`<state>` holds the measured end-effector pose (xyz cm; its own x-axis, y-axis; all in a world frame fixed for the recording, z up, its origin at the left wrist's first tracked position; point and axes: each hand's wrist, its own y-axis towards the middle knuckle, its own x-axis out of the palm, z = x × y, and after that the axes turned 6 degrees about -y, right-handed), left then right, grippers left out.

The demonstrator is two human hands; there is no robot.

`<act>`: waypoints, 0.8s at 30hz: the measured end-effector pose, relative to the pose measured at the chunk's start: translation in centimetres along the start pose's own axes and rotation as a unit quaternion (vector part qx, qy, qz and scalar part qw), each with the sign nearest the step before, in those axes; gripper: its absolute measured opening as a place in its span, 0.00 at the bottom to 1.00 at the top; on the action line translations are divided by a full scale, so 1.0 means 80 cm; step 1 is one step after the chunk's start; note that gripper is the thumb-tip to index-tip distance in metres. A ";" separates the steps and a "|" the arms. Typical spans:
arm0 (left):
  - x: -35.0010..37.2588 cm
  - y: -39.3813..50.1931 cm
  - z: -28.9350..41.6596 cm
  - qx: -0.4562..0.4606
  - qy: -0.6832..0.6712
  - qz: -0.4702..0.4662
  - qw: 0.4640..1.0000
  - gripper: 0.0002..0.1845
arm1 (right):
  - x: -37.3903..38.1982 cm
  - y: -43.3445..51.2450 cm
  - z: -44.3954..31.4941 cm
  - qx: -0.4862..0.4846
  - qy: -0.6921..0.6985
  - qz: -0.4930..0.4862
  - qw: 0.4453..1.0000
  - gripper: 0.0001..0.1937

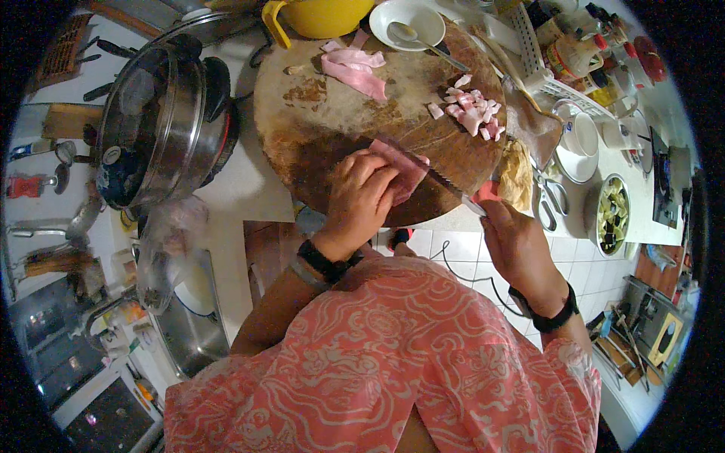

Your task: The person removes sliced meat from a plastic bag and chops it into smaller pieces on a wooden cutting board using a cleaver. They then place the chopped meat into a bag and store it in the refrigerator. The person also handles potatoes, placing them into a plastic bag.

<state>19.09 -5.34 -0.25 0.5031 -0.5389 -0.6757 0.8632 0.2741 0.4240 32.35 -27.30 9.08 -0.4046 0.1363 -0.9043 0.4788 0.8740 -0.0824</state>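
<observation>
My left hand [359, 198] presses its bent fingers onto a slab of raw meat [406, 178] near the front edge of a round wooden chopping board [340, 122]. My right hand [518, 252] grips the handle of a kitchen knife [447, 184], whose blade lies along the slab's far right edge. Whether the blade has entered the meat I cannot tell. Diced pieces of pale pink meat [476, 113] are heaped on the board's right side. Toward the back lie flat strips of pale pink meat or skin [357, 68].
A white bowl with a spoon [408, 25] and a yellow handled container [323, 17] border the board's back. Left stands a large lidded pan [153, 124]. Scissors [549, 198], a crumpled yellowish cloth [515, 175] and a metal bowl of cut vegetables [613, 215] are right.
</observation>
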 end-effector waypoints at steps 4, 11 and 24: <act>0.017 -0.006 0.002 -0.034 -0.009 0.009 0.999 0.14 | -0.006 0.028 -0.004 -0.086 -0.076 -0.030 0.993 0.09; 0.022 -0.004 0.001 -0.043 -0.012 0.004 0.999 0.14 | -0.016 0.039 0.003 -0.114 -0.095 -0.062 0.987 0.07; 0.028 -0.004 -0.002 -0.063 -0.028 0.003 0.998 0.13 | -0.021 0.054 0.016 -0.127 -0.103 -0.119 0.979 0.05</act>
<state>19.99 -6.49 -2.03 0.5088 -0.5798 -0.6364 0.8601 0.3740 0.3469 36.15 -24.35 9.71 -0.3023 -0.1594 -0.9398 0.1697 0.9612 -0.2176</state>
